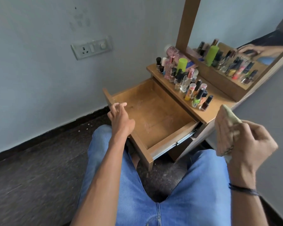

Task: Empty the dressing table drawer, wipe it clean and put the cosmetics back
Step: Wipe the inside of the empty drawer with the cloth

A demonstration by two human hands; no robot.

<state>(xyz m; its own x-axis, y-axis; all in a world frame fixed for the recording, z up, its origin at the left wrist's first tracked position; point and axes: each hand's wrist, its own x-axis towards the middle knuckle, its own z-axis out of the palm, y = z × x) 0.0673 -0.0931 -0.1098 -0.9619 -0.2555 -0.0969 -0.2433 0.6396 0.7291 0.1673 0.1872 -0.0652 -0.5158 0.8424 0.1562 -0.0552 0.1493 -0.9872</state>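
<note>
The wooden drawer (155, 115) is pulled out and holds nothing; its bottom shows pale dusty smears. My left hand (119, 118) rests on the drawer's front panel at its left corner, fingers bent over the edge. My right hand (245, 139) is raised to the right of the drawer and grips a folded beige cloth (225, 128). Several cosmetics (186, 80), among them nail polish bottles, small perfume bottles and a green can, stand in rows on the dressing table top (216, 110).
A mirror (238, 46) in a wooden frame stands behind the cosmetics and reflects them. A wall with a switch plate (91, 47) is at the left. My knees in blue jeans (137, 193) are below the drawer, over dark speckled floor (39, 160).
</note>
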